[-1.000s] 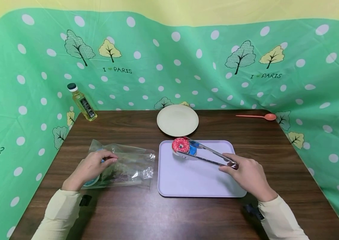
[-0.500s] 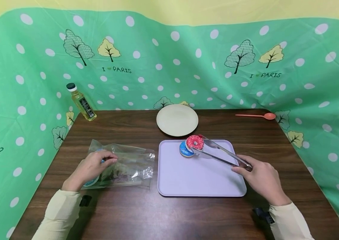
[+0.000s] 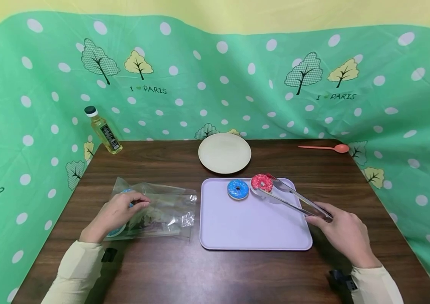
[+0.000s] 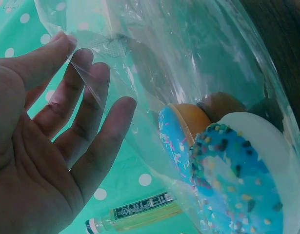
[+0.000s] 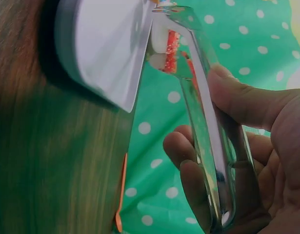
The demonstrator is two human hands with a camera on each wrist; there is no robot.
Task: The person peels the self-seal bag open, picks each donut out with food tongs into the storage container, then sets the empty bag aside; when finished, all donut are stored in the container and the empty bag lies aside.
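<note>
My left hand (image 3: 118, 214) pinches the edge of a clear plastic bag (image 3: 161, 207) between thumb and fingertips. Inside the bag (image 4: 154, 63), the left wrist view shows two blue-iced donuts with sprinkles, the larger (image 4: 237, 180) in front of the smaller (image 4: 174, 136). My right hand (image 3: 346, 232) grips metal tongs (image 3: 295, 196), whose tips hold a red donut (image 3: 262, 183) at the back right of the lilac tray (image 3: 253, 228). On the tray, just left of the red donut, a blue donut (image 3: 238, 189) lies flat, apart from it.
A cream plate (image 3: 224, 153) stands behind the tray. An oil bottle (image 3: 106, 133) is at the table's back left corner, and an orange spoon (image 3: 323, 147) lies at the back right. A green dotted cloth (image 3: 219, 97) hangs behind the table.
My right hand and the tongs have moved right with the red donut, from over the blue donut to beside it. The blue donut shows fully now. My left hand stays at the bag.
</note>
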